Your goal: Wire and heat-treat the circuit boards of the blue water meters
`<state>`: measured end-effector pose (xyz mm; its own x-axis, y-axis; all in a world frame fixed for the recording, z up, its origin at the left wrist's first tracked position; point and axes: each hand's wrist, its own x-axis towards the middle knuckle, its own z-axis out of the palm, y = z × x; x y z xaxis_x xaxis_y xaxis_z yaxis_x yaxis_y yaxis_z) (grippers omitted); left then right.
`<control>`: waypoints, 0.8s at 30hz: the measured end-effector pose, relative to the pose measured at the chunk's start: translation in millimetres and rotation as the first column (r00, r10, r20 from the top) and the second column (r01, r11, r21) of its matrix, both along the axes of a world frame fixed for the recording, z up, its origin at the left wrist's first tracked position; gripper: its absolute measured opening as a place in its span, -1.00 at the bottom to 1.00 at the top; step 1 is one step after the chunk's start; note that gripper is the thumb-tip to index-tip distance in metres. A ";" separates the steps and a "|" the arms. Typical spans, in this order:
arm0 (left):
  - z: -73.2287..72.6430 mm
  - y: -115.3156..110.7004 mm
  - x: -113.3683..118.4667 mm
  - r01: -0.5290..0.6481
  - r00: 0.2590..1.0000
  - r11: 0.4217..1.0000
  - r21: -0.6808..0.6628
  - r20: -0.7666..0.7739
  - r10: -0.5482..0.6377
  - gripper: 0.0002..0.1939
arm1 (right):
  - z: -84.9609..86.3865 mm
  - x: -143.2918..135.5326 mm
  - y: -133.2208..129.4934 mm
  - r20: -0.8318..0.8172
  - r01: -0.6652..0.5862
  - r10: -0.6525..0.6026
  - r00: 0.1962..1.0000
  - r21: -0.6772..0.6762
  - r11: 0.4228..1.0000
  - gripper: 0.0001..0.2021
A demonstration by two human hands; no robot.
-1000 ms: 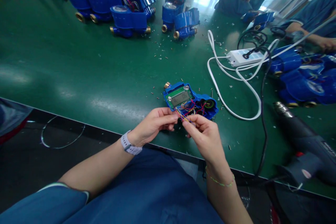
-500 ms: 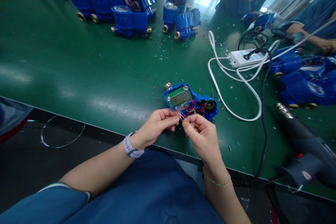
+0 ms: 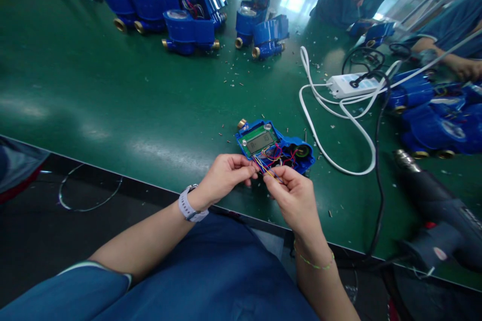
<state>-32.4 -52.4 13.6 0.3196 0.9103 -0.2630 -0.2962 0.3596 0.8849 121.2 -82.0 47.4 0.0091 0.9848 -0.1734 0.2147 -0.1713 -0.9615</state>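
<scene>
An opened blue water meter [image 3: 288,141] lies on the green table near its front edge, its circuit board and small display [image 3: 260,142] facing up. Thin coloured wires [image 3: 269,153] spill out of the housing toward me. My left hand [image 3: 231,173] pinches some of these wires at the housing's near side. Just to its right, my right hand [image 3: 291,190] grips wires between thumb and forefinger, yellow and blue ones among them. The wire ends are hidden by my fingers. A brass fitting [image 3: 242,124] sticks out at the meter's upper left.
Several blue meters [image 3: 190,30] stand at the back, and more [image 3: 437,115] sit at the right. A white power strip [image 3: 352,85] with looped cable lies right of centre. A heat gun [image 3: 437,200] rests at the right edge. Co-workers' arms [image 3: 440,55] show at upper right.
Both hands keep hold of the wires and have barely moved. The display's digits look different. The whole view has shifted slightly.
</scene>
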 end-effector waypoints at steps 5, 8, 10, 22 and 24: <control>-1.4 0.0 -2.2 0.002 0.999 0.999 -0.046 0.044 0.000 -0.84 | -1.5 3.1 1.7 0.004 0.004 -0.004 1.000 -0.015 1.000 -0.74; -1.2 -1.1 -1.9 0.016 0.996 0.997 -0.073 0.087 -0.009 -0.82 | -2.9 4.3 2.8 -0.021 0.002 -0.002 1.000 -0.021 1.000 -0.73; -1.3 -1.5 -1.6 0.021 0.994 0.997 -0.080 0.107 -0.012 -0.80 | -4.1 4.8 3.2 -0.030 -0.003 0.002 1.000 -0.020 1.000 -0.74; -2.5 -4.2 2.5 0.007 0.993 0.997 -0.077 0.115 0.002 -0.75 | -3.5 -1.4 4.6 -0.034 0.024 -0.022 0.999 0.064 0.998 -0.82; -2.1 -4.6 2.9 0.003 0.993 0.997 -0.075 0.117 0.006 -0.75 | -3.4 -2.5 4.4 -0.034 0.025 -0.022 0.999 0.084 0.996 -0.84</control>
<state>-29.6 -57.0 11.5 0.3508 0.8900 -0.2913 -0.3970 0.4231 0.8145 118.7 -77.6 43.9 0.0278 0.9955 -0.0905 0.1793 -0.0941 -0.9793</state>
